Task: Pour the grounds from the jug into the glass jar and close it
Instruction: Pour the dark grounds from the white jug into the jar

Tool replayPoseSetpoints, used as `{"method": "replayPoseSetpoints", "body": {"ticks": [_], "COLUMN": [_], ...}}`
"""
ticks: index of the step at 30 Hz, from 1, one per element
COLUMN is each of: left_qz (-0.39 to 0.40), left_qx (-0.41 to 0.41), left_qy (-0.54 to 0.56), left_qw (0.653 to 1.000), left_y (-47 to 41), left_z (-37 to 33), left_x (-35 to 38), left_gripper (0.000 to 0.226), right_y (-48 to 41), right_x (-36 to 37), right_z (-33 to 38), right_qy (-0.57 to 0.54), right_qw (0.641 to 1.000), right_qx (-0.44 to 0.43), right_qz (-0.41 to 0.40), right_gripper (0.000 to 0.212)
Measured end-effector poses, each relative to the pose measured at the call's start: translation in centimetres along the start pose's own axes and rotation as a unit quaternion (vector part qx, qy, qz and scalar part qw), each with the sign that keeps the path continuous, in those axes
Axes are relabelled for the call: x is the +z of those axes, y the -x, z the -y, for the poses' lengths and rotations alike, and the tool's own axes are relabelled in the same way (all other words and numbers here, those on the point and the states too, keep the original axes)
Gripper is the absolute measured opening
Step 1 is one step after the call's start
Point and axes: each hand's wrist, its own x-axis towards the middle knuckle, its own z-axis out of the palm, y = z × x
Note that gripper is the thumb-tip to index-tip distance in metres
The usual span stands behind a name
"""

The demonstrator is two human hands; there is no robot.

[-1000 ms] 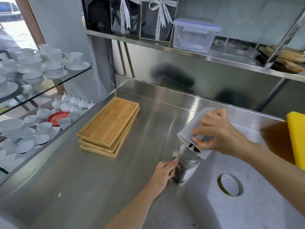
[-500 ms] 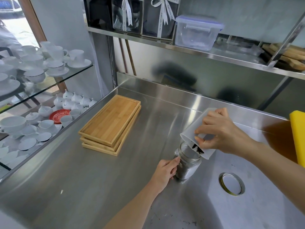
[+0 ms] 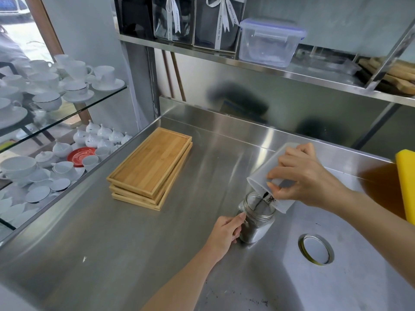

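A small glass jar (image 3: pixel 258 223) stands upright on the steel counter, partly filled with dark grounds. My left hand (image 3: pixel 225 232) grips its left side. My right hand (image 3: pixel 301 176) holds a translucent white plastic jug (image 3: pixel 267 176) tipped steeply over the jar's mouth, its rim just above the opening. A thin dark stream of grounds (image 3: pixel 263 197) runs from the jug's lip into the jar. The jar's round metal lid (image 3: pixel 316 249) lies flat on the counter to the right of the jar, apart from both hands.
A stack of bamboo trays (image 3: pixel 150 167) lies on the counter to the left. A yellow board (image 3: pixel 406 185) stands at the right edge. Glass shelves of white cups (image 3: pixel 47 95) are at far left. A steel shelf overhead holds a plastic box (image 3: pixel 269 41). Spilled grounds (image 3: pixel 249 301) dot the near counter.
The jug has stayed tipped over the jar in the same place. Grounds that sat at the jug's lip now fall as a thin stream into the jar. Both hands keep their grip.
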Motion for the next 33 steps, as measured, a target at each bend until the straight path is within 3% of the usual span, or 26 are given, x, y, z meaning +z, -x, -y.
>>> {"method": "replayPoseSetpoints", "body": {"ticks": [33], "left_qz": [0.0], "left_qx": [0.005], "left_qy": [0.002], "left_qw": [1.0], "left_y": [-0.09], "left_z": [0.36], "left_x": [-0.04], "left_gripper": [0.055], "right_y": [-0.53], "right_x": [0.54], "right_z": [0.63], "right_qy": [0.018], "right_qw": [0.999], "right_qx": [-0.037], "right_qz": [0.017], "right_gripper": [0.029]}}
